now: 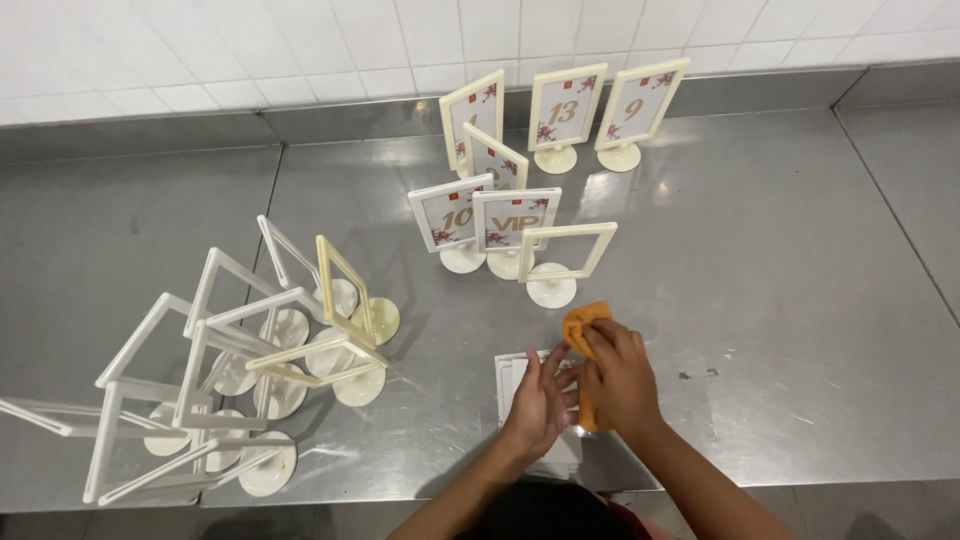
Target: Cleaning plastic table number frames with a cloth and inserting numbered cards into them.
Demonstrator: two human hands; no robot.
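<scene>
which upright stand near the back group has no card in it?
The empty stand at front right of that group, nearest the orange cloth; you see bare steel through its frame, while the others hold printed cards.

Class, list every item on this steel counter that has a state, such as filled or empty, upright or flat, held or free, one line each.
Left hand: flat, pressing the panel.
Right hand: closed on the orange cloth.
Orange cloth: held, bunched, on the panel.
Clear panel: lying flat, pinned by the hands.
Empty frame: upright, no card.
Carded stands: upright, filled, six grouped.
Empty stands at left: no cards, clustered, several leaning.
</scene>
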